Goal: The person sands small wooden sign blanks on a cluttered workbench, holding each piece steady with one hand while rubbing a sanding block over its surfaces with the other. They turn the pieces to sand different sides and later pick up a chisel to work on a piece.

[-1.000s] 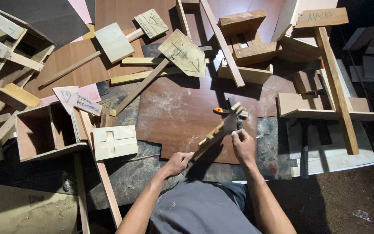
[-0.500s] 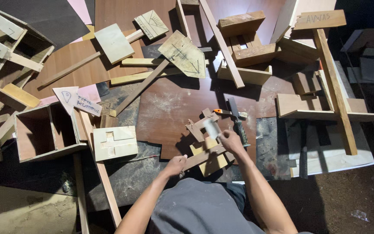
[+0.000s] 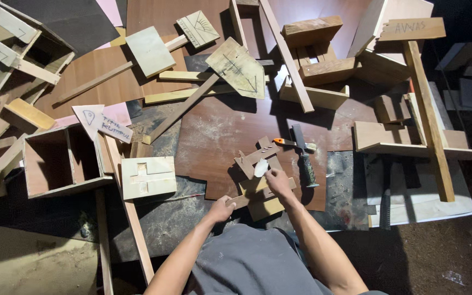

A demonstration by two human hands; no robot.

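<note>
Workpiece (image 3: 260,183), a small wooden assembly of crossed slats, lies on the worktop (image 3: 214,136) right in front of me, long axis slanting from near-left to far-right. My left hand (image 3: 222,209) grips its near end; my right hand (image 3: 277,182), closer to the middle, pinches a pale scrap against it. Half a second ago the piece sat slightly farther out; the chisel (image 3: 303,155) stays just right.

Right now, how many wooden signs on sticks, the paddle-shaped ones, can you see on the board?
3. A square-headed sign at upper left, a small one with drawn lines beside it, and an arrow-marked one at centre. Others may hide among the scrap wood.
</note>
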